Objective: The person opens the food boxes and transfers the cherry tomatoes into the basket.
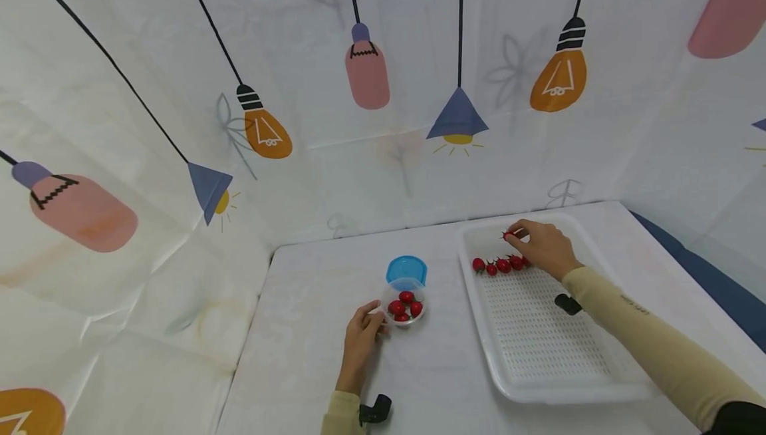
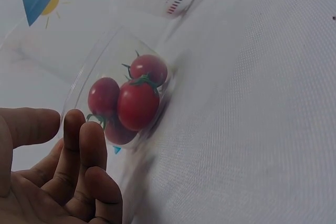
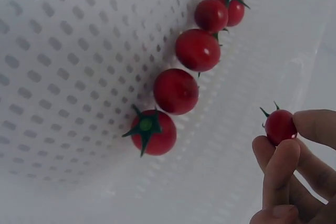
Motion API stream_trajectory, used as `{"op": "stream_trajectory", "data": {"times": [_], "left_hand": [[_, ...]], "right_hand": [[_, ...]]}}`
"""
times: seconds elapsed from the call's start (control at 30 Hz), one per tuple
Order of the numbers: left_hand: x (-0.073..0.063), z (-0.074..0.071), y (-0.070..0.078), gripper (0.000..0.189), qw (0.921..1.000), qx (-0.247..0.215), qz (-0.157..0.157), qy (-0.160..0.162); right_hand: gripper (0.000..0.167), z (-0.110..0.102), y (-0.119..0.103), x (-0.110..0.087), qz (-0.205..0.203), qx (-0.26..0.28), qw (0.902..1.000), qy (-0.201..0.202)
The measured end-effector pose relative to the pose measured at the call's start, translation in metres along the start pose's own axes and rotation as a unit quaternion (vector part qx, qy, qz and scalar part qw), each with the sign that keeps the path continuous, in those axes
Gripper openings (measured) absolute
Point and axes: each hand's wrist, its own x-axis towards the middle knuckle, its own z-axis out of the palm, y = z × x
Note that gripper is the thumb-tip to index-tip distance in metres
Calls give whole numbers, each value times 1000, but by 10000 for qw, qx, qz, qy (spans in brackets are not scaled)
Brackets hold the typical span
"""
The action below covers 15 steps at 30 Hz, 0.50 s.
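Right in the head frame, the right hand [image 1: 541,247] pinches 1 glossy red tomato [image 3: 281,127], green-leaved, over the tray's [image 1: 538,335] upper end. 5 tomatoes [image 1: 503,265] line up below; perforated floor spreads beneath them to raised edges. Lower centre, the left hand [image 1: 362,338] pinches the clear cup's [image 2: 105,61] rim.

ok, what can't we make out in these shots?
Head: part of the tray, behind the right sleeve.
Head: lettering on that sleeve, too small to read.
Left wrist: lowest tomato in the cup, partly behind the front tomato.
Right wrist: rest of the right hand, cut off by the edge.
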Motion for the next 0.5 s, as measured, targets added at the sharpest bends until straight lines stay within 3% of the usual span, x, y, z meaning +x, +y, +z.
{"op": "stream_trajectory", "data": {"times": [0.3,0.5], "left_hand": [[2,0,-3,42,9999,113,54,-5],[2,0,-4,42,9999,122,40,-20]], "right_hand": [[30,-4,28,-4,554,-308,9980,26],[29,-4,34,-10,707,-347,9968,-106]]}}
